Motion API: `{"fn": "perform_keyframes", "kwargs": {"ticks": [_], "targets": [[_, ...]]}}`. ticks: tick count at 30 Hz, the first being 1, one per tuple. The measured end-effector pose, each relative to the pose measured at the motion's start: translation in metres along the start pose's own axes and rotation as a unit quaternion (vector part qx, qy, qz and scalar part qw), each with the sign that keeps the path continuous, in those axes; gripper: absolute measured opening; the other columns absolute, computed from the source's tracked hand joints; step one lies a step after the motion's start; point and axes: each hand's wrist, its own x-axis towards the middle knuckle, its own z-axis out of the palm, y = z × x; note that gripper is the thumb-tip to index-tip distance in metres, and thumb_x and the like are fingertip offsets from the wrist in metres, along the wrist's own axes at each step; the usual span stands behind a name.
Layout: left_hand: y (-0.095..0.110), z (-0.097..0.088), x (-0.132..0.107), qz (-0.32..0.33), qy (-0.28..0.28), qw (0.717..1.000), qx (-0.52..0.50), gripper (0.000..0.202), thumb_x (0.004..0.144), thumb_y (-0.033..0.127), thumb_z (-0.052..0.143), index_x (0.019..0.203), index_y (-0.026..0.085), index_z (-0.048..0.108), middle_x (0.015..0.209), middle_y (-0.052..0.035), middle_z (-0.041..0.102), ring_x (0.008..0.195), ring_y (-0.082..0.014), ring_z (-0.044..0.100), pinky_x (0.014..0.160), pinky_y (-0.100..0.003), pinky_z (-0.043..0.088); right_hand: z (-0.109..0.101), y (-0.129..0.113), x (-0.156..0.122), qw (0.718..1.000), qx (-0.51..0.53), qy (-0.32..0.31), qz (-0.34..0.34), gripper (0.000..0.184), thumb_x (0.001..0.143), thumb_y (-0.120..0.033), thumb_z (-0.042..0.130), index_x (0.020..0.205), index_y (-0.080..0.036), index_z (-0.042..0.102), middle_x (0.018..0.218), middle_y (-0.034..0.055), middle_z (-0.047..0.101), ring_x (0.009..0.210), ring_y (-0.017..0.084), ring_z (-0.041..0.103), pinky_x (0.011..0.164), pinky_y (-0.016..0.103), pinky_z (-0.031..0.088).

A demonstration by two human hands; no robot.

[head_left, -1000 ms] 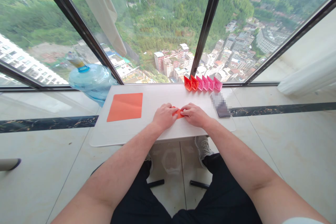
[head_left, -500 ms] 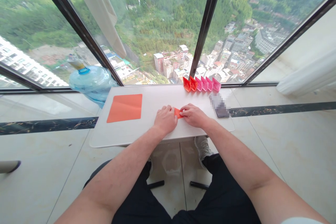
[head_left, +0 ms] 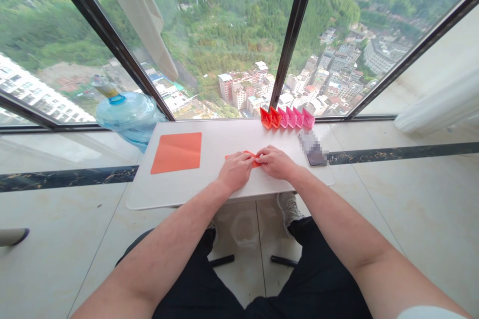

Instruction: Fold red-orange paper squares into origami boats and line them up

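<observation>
A small folded orange paper (head_left: 250,155) lies on the white table (head_left: 187,189), partly hidden under my fingers. My left hand (head_left: 235,171) presses on its left part with curled fingers. My right hand (head_left: 276,162) pinches its right end. A flat orange paper sheet (head_left: 176,152) lies to the left, untouched. Several folded paper shapes (head_left: 287,117), orange and pink, stand in a row at the table's far edge.
A phone (head_left: 313,148) lies right of my right hand. A large blue water bottle (head_left: 125,115) stands on the floor beside the table's far left corner. Tall windows rise just behind the table. My legs and the table's feet are below.
The folded paper has spread out leftward beneath my left hand, and more of it shows beyond my fingers. Both hands stayed at the same spot.
</observation>
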Motion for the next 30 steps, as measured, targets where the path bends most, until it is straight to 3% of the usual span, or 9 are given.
{"fn": "perform_keyframes", "kwargs": {"ticks": [9, 16, 19, 25, 30], "targets": [[-0.006, -0.012, 0.011, -0.018, -0.035, 0.999, -0.008, 0.034, 0.096, 0.018, 0.044, 0.119, 0.023, 0.069, 0.118, -0.0053, 0.07, 0.102, -0.0214, 0.058, 0.095, -0.036, 0.044, -0.005, -0.006, 0.003, 0.998, -0.055, -0.024, 0.025, 0.029, 0.094, -0.014, 0.049, 0.104, -0.021, 0.076, 0.111, 0.0075, 0.071, 0.101, 0.021, 0.056, 0.094, 0.034, 0.043], [0.008, -0.016, 0.007, -0.064, -0.045, 0.994, 0.081, 0.035, 0.098, 0.026, 0.039, 0.121, 0.019, 0.065, 0.107, -0.0129, 0.067, 0.105, -0.0298, 0.054, 0.088, -0.044, 0.043, -0.003, -0.022, 0.008, 0.986, -0.151, -0.006, 0.069, 0.031, 0.097, -0.022, 0.044, 0.117, -0.023, 0.068, 0.136, 0.0098, 0.059, 0.122, 0.029, 0.043, 0.1, 0.043, 0.034], [0.012, -0.015, 0.005, -0.058, -0.051, 0.993, 0.084, 0.037, 0.098, 0.025, 0.038, 0.123, 0.016, 0.063, 0.111, -0.0144, 0.065, 0.106, -0.0302, 0.053, 0.087, -0.044, 0.043, 0.001, -0.026, 0.01, 0.983, -0.164, -0.004, 0.086, 0.033, 0.099, -0.024, 0.041, 0.12, -0.024, 0.067, 0.13, 0.0115, 0.059, 0.118, 0.029, 0.044, 0.098, 0.044, 0.034], [0.012, -0.014, 0.004, -0.056, -0.057, 0.994, 0.079, 0.037, 0.094, 0.024, 0.042, 0.124, 0.016, 0.063, 0.113, -0.0151, 0.064, 0.111, -0.0319, 0.052, 0.088, -0.046, 0.044, -0.001, -0.027, 0.014, 0.973, -0.157, -0.023, 0.167, 0.039, 0.099, -0.031, 0.04, 0.129, -0.037, 0.064, 0.115, 0.0111, 0.059, 0.104, 0.029, 0.049, 0.087, 0.042, 0.038], [0.012, -0.015, 0.004, -0.047, -0.055, 0.995, 0.064, 0.04, 0.093, 0.023, 0.043, 0.129, 0.02, 0.06, 0.13, -0.0115, 0.062, 0.114, -0.0294, 0.052, 0.09, -0.044, 0.045, -0.003, -0.028, 0.017, 0.97, -0.158, -0.042, 0.179, 0.041, 0.1, -0.034, 0.039, 0.135, -0.037, 0.059, 0.113, 0.0117, 0.059, 0.102, 0.028, 0.051, 0.085, 0.042, 0.039]]}}
